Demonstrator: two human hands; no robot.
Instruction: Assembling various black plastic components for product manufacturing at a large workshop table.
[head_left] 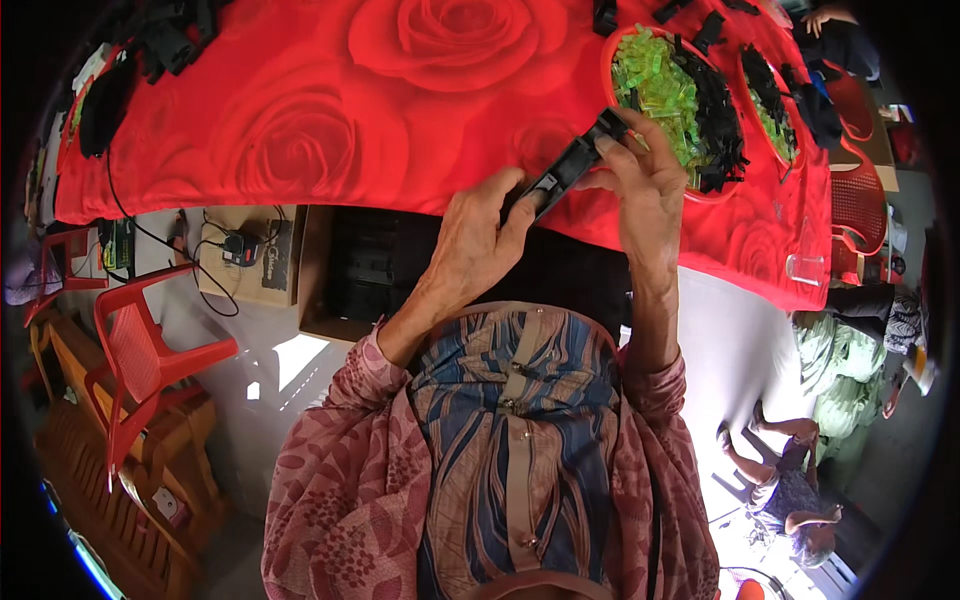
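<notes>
Both my hands hold a long, narrow black plastic casing (566, 174) slantwise above the front edge of the red rose-patterned tablecloth (330, 150). My left hand (475, 232) grips its lower end, thumb along the top. At the upper end, the fingers and thumb of my right hand (645, 180) close on the casing. A small light-coloured patch shows inside it near my left thumb. Just beyond my right hand stands a red-rimmed tub with translucent green plastic pieces (655, 85) on one side and small black parts (715, 125) on the other.
A second tub of green and black pieces (768, 105) stands farther right. More black parts (170, 40) lie at the far left, where a cable hangs over the edge. Below are a cardboard box (312, 265), a red chair (140, 345) and a wooden bench (110, 480). Another person (785, 495) is at lower right.
</notes>
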